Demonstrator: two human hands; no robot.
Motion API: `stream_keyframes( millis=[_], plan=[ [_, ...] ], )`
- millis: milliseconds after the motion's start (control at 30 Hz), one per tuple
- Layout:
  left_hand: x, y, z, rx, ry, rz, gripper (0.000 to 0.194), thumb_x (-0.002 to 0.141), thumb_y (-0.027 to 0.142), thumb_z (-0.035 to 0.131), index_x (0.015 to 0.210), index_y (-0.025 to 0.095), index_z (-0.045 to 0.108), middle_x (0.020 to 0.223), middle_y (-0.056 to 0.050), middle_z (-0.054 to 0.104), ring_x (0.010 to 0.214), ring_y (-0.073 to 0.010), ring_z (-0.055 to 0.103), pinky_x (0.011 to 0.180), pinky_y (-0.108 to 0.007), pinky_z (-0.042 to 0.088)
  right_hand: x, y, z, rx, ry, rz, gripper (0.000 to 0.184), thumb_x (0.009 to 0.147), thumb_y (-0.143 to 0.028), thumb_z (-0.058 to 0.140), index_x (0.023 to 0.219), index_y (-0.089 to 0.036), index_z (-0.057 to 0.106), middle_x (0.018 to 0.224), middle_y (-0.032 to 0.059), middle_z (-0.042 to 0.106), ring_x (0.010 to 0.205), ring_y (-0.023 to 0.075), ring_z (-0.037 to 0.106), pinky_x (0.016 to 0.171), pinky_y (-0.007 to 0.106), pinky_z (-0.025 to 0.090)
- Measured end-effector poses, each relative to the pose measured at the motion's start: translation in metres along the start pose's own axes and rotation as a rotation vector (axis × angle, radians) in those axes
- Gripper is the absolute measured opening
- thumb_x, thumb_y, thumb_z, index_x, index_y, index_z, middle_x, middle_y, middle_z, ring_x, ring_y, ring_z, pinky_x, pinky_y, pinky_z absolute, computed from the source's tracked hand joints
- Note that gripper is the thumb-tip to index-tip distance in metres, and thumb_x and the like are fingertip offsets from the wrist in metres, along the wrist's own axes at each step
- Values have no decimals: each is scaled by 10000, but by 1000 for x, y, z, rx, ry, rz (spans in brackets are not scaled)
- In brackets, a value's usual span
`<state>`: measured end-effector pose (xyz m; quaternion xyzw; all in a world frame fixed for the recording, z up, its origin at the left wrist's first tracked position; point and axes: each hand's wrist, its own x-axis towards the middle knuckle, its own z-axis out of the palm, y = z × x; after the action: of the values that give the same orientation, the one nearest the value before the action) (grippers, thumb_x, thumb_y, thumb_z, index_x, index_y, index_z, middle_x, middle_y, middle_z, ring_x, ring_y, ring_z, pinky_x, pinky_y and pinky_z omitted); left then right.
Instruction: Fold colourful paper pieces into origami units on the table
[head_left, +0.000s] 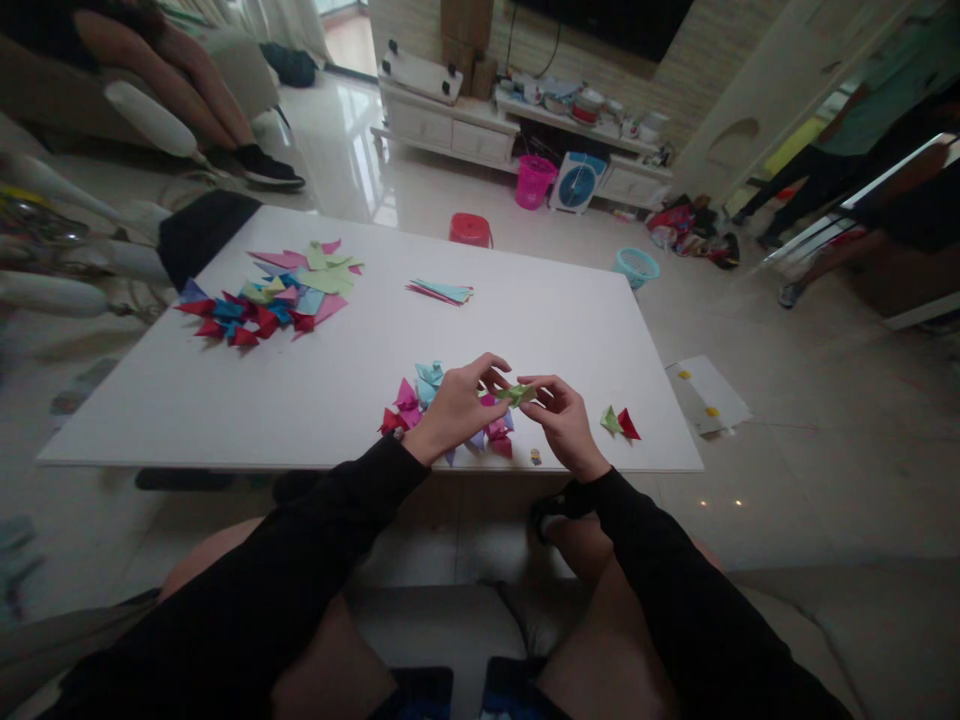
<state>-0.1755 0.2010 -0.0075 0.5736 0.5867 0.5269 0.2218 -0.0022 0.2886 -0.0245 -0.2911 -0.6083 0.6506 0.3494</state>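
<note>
Between my two hands, just above the white table [360, 410], is a light green folded paper piece [517, 395]. My left hand [469, 395] pinches its left end, and my right hand [559, 410] grips its right end with thumb and fingers. Below and behind my left hand lie several folded paper pieces in pink [407, 400], light blue [430, 378], red and purple, partly hidden by that hand. To the right of my right hand rest a green folded piece [610, 419] and a red folded piece [628, 424], touching each other.
A heap of colourful folded papers [262, 305] lies at the table's left, and a stack of paper strips [441, 291] toward the back. A small yellow sticker [535, 457] is near the front edge. Beyond stand a red stool [471, 230] and a blue basket [637, 266]. People are nearby.
</note>
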Motion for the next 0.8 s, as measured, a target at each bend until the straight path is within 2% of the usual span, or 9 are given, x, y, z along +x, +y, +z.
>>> stream_keyframes(
  millis=[233,600,800],
  plan=[
    [0,2,0,-8,-2,-1,212,849,154,739,1027,193,630,824,5,747,751,-132,720,716,-234,549,0,0,0,2,-24,-8,251,702,-277,890,851,-239,691,1118,38,732,1080,227,685,952,409,565],
    [0,4,-1,1,-24,43,232,821,91,719,1012,190,632,789,21,738,720,-119,707,691,-215,529,-2,-2,0,27,-58,-4,247,709,-278,895,854,-240,699,1120,42,746,1083,229,693,968,418,569],
    [-1,1,0,54,-2,130,149,851,141,716,962,186,627,752,29,704,664,-106,668,655,-213,496,-3,-4,4,8,-55,-2,266,704,-313,907,834,-239,687,1079,34,741,1048,219,695,938,396,576]
  ],
)
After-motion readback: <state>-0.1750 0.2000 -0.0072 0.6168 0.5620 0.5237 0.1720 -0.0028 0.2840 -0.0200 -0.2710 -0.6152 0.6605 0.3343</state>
